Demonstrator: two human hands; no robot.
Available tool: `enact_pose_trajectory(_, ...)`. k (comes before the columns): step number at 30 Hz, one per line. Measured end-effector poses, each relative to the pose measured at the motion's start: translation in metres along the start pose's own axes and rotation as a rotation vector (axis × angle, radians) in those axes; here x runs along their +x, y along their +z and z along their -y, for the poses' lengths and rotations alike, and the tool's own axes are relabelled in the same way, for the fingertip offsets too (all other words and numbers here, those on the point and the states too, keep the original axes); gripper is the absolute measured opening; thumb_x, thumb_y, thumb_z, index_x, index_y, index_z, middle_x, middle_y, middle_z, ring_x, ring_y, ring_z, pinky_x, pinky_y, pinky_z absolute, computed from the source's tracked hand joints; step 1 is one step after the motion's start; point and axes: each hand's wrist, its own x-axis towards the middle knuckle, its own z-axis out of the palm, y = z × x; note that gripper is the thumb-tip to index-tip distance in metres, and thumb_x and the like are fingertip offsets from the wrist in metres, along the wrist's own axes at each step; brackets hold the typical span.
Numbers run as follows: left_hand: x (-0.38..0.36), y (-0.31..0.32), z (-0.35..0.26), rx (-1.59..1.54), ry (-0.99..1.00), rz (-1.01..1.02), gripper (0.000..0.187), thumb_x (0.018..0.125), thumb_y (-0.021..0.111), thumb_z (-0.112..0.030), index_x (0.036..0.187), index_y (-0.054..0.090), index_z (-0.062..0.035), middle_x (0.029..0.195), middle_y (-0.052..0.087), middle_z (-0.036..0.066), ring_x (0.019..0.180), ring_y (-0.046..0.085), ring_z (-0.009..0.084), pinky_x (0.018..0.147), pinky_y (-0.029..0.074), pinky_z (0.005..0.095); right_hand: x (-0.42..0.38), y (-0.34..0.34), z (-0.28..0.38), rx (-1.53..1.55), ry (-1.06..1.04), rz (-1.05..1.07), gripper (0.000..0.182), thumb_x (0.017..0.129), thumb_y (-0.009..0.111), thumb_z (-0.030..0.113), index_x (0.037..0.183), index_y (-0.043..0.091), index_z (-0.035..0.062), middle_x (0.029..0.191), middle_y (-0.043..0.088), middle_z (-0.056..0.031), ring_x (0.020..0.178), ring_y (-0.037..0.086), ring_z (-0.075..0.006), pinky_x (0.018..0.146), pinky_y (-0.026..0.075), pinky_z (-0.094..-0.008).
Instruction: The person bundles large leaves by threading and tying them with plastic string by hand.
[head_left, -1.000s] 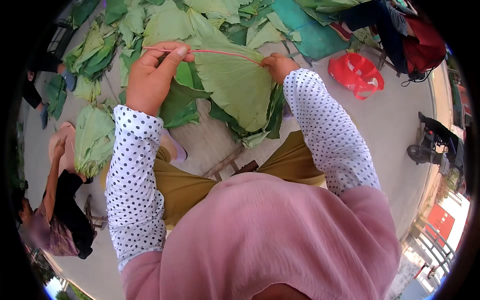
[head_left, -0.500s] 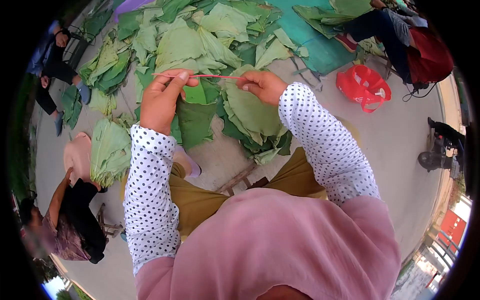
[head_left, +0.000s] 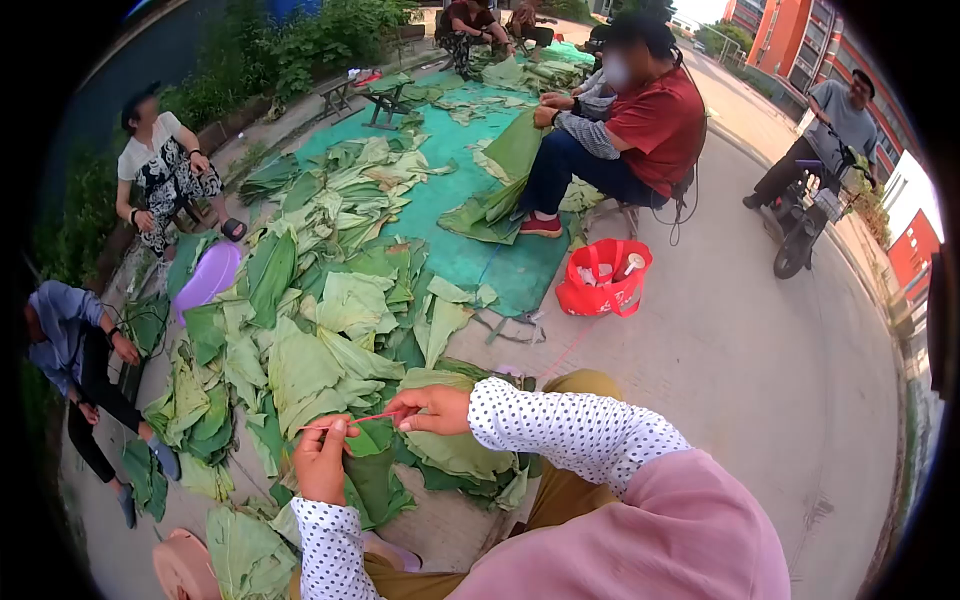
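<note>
A thin red string (head_left: 368, 418) stretches between my two hands above a pile of large green leaves (head_left: 305, 365). My left hand (head_left: 322, 465) is closed on it, thumb against the fingers, and a short end pokes out to the left. My right hand (head_left: 435, 408) pinches the string near its fingertips, palm side partly hidden. Just below the string, a folded dark green leaf (head_left: 375, 485) and a bright green piece show between my hands. Broad pale leaves (head_left: 462, 455) lie stacked under my right hand.
Leaves spread over a green ground sheet (head_left: 440, 225). A red bag (head_left: 605, 280) stands on the pavement ahead right. A purple basin (head_left: 208, 280) and a pinkish bucket (head_left: 185, 565) are at left. Several people sit around; one person (head_left: 640, 120) holds leaves. Another stands beside a scooter (head_left: 805, 220).
My view has tilted up and turned, bringing more people and the scooter into sight. My hands have come closer together, with a shorter span of string between them.
</note>
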Motion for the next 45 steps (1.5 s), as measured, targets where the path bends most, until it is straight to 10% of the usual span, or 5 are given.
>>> enact_pose_trajectory(9, 0.01, -0.041, 0.023, -0.341, -0.057, -0.133, 0.05, 0.088, 0.05, 0.006, 0.137, 0.044, -0.0024, 0.112, 0.058, 0.012, 0.098, 0.053, 0.0142, 0.086, 0.042, 0.026, 0.004, -0.012, 0.019, -0.203, 0.01, -0.46, 0.022, 0.097, 0.059, 0.026, 0.095, 0.062, 0.0035, 0.074, 0.06, -0.014, 0.066, 0.058, -0.0266, 0.063, 0.047, -0.0384)
enact_pose_trajectory(26, 0.014, -0.069, 0.003, -0.565, -0.025, -0.397, 0.021, 0.09, 0.059, 0.007, 0.11, 0.061, -0.001, 0.099, 0.063, 0.006, 0.091, 0.06, 0.015, 0.085, 0.05, 0.0295, 0.005, 0.032, 0.05, -0.134, 0.061, -0.312, 0.019, 0.095, 0.062, 0.022, 0.093, 0.064, 0.0031, 0.074, 0.061, -0.0137, 0.063, 0.056, -0.0278, 0.061, 0.046, -0.0375)
enact_pose_trajectory(29, 0.007, -0.064, 0.007, -0.66, -0.058, -0.442, 0.023, 0.089, 0.06, 0.006, 0.111, 0.06, -0.001, 0.1, 0.063, 0.006, 0.09, 0.06, 0.0163, 0.085, 0.05, 0.0301, -0.001, 0.031, 0.057, -0.208, -0.022, -0.307, 0.015, 0.096, 0.062, 0.015, 0.087, 0.062, 0.002, 0.065, 0.056, -0.0048, 0.057, 0.049, -0.0134, 0.055, 0.043, -0.0301)
enact_pose_trajectory(37, 0.026, -0.073, 0.033, -0.678, -0.134, -0.479, 0.016, 0.09, 0.06, 0.005, 0.105, 0.058, -0.0022, 0.101, 0.065, 0.007, 0.092, 0.062, 0.0171, 0.086, 0.052, 0.0317, 0.021, 0.035, 0.052, -0.152, 0.132, -0.276, 0.018, 0.094, 0.063, 0.021, 0.091, 0.065, 0.0031, 0.077, 0.064, -0.0135, 0.065, 0.06, -0.0299, 0.061, 0.047, -0.0372)
enact_pose_trajectory(45, 0.025, -0.067, 0.03, -0.673, -0.141, -0.353, 0.006, 0.094, 0.061, -0.007, 0.1, 0.06, -0.006, 0.102, 0.069, 0.007, 0.095, 0.065, 0.0191, 0.09, 0.052, 0.0365, 0.025, 0.044, 0.021, -0.188, 0.109, -0.337, 0.014, 0.092, 0.065, 0.016, 0.089, 0.063, 0.0023, 0.07, 0.06, -0.012, 0.06, 0.056, -0.0275, 0.057, 0.045, -0.0346)
